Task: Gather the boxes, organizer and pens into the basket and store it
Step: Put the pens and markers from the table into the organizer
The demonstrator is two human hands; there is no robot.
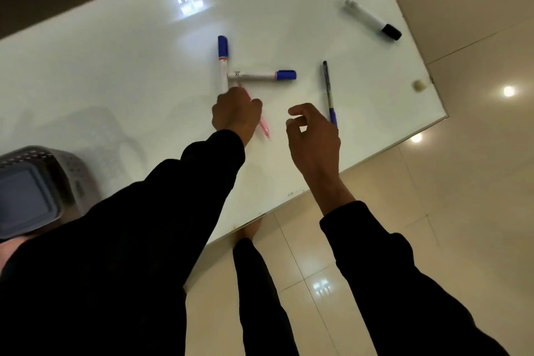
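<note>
Two blue-capped white markers lie on the white table: one upright marker [222, 62] and one crosswise marker [263, 75] touching it. My left hand [235, 113] is closed over the lower end of the upright marker and over a pink pen [264, 126] that sticks out below the fist. My right hand [313, 136] hovers with curled, parted fingers, empty, just left of a thin dark pen with a blue end [328, 92]. A black-capped marker [372, 20] lies far right. The grey perforated basket [69, 165] stands at the left edge, with a grey-blue box [26, 199] inside.
A small pale eraser-like lump [418, 85] sits near the table's right edge. The table's front edge [289, 196] runs diagonally above a glossy tiled floor [433, 182]. My dark-trousered leg [260, 298] stands below the edge.
</note>
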